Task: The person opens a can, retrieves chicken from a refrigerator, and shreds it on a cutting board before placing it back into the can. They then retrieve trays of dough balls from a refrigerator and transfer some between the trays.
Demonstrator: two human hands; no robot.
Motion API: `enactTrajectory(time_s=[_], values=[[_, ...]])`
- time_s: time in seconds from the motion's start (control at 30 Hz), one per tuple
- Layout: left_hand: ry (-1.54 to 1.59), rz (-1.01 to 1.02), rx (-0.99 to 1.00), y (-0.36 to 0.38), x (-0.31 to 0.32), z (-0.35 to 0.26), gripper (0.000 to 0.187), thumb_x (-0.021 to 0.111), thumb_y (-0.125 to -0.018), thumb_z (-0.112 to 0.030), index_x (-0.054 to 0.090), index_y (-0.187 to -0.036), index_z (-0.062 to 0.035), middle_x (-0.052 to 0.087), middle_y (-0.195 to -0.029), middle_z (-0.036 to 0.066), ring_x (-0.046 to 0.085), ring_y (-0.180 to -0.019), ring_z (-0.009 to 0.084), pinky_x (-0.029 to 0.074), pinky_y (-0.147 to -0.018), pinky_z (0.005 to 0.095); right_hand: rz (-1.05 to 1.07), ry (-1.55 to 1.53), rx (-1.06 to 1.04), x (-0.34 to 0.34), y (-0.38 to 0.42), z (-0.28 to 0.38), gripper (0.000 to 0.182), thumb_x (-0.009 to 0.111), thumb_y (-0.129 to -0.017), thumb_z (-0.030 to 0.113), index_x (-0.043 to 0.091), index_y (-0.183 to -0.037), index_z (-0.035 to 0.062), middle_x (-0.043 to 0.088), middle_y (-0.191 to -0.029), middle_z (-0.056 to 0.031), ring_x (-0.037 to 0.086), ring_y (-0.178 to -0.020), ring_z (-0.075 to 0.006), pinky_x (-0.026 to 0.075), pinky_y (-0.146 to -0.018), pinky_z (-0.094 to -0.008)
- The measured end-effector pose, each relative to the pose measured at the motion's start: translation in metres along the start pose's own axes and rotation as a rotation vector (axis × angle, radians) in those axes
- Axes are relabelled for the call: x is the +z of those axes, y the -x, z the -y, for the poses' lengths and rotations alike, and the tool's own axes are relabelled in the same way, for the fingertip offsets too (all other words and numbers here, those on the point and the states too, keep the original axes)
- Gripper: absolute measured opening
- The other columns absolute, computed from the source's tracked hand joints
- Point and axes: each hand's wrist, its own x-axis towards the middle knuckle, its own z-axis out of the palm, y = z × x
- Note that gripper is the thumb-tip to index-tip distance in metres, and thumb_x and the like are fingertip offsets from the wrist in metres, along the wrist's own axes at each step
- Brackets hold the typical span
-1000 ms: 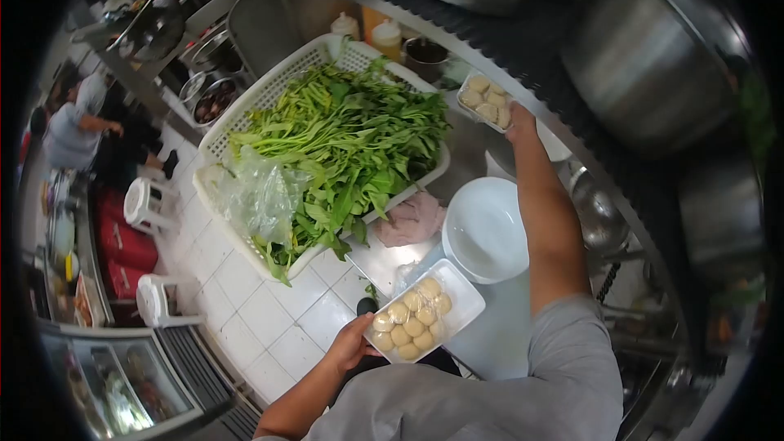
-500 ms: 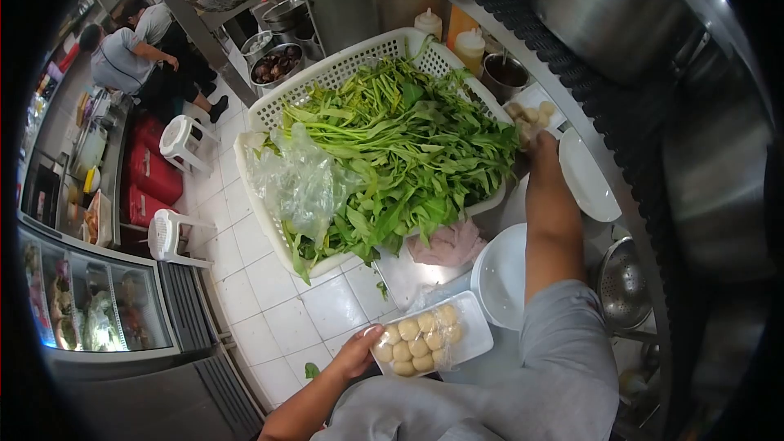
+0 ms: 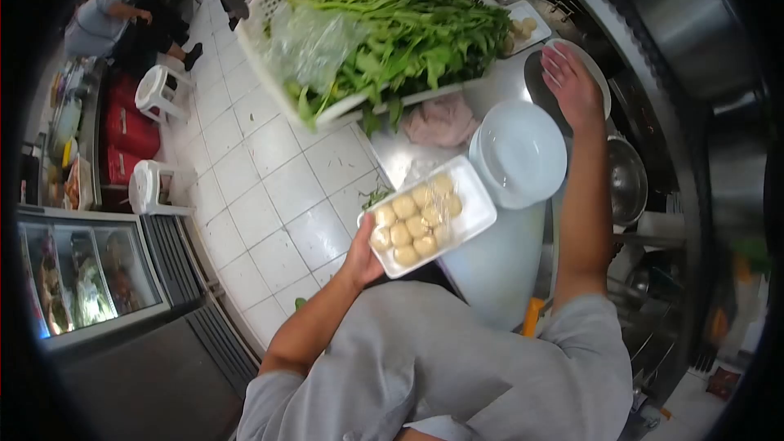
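My left hand (image 3: 363, 254) holds the near left corner of a white foam tray (image 3: 476, 211) with several round pale balls (image 3: 416, 222) under partly loose clear wrap. Out at the right, my right hand (image 3: 576, 88) is open with its fingers stretched, over a white oval plate (image 3: 603, 82). Between the two hands sit white bowls (image 3: 523, 153), stacked, just beyond the foam tray. A second small white tray (image 3: 532, 26) with a few balls lies at the basket's right side.
A large white basket (image 3: 273, 86) of leafy greens (image 3: 408, 24) stands ahead, with a pink cloth (image 3: 441, 121) below it. A metal colander (image 3: 627, 180) is at right. White stools (image 3: 151, 188), a glass-front fridge (image 3: 90, 273) and a person (image 3: 102, 20) are at left.
My right hand has left the small tray of balls and come nearer, over the oval plate, with fingers spread. The view has tilted down; my left hand still holds the foam tray.
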Motion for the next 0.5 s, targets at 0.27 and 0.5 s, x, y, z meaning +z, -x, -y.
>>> enactTrajectory(time_s=[0.27,0.5], values=[[-0.125,0.26,0.239,0.067,0.017,-0.001,0.07,0.03,-0.095,-0.056,0.025,-0.142,-0.0052,0.032,-0.145,0.015,0.035,-0.132,0.0311,0.03,-0.11,0.0439,0.099,0.765,-0.16,0.103,0.266,-0.1,0.028,0.059,-0.088,0.018,0.057,-0.111,0.0032,0.063,-0.097,-0.0058,0.059,-0.088,-0.0139,0.047,-0.07,-0.0258],[-0.078,0.212,0.48,0.172,-0.016,0.022,0.068,0.032,-0.095,-0.054,0.025,-0.142,-0.0053,0.032,-0.145,0.015,0.035,-0.132,0.0304,0.03,-0.11,0.0442,0.053,0.884,-0.096,0.164,0.315,-0.143,0.015,0.064,-0.084,0.013,0.059,-0.094,0.0025,0.064,-0.08,-0.0057,0.057,-0.07,-0.0117,0.048,-0.065,-0.0286]])
